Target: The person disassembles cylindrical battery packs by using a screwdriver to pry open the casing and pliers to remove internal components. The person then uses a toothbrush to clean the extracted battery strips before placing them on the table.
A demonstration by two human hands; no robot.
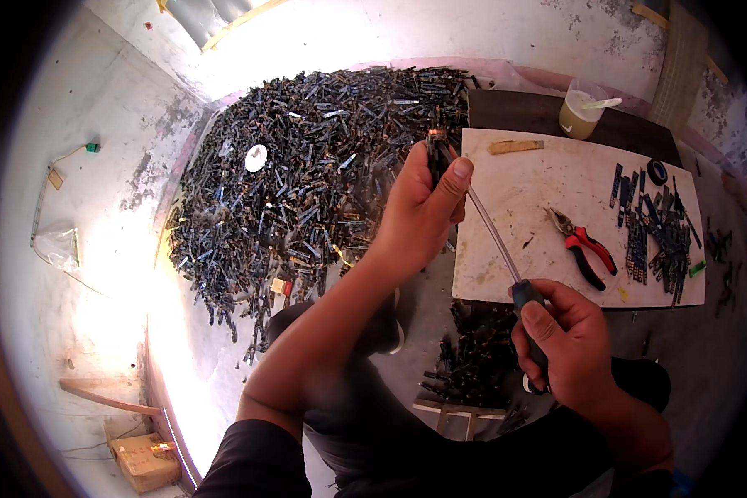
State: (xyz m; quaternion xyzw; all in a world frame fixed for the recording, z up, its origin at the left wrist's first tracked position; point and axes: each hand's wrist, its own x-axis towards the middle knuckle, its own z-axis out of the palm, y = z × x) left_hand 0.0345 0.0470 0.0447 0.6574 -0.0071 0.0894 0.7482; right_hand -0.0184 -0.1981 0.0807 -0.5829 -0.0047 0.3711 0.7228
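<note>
My left hand (415, 216) is closed around a small, narrow dark piece (436, 158) with a copper-coloured end, held up near the board's left edge. My right hand (568, 344) grips the dark handle of a screwdriver (495, 235). Its long metal shaft slants up and left toward the piece in my left hand; the tip is hidden by the fingers and thumb. Beyond my right hand, pliers (590, 249) with red and black handles lie on the pale board (494, 270). Dark flat strips (660, 236) are heaped at the board's right side.
A large heap of dark narrow pieces (307, 178) covers the floor at left, with a white disc (256, 158) on top. A black tape roll (656, 173), a wooden piece (515, 147) and a cup (581, 116) are at right. More dark pieces (477, 353) lie below the board.
</note>
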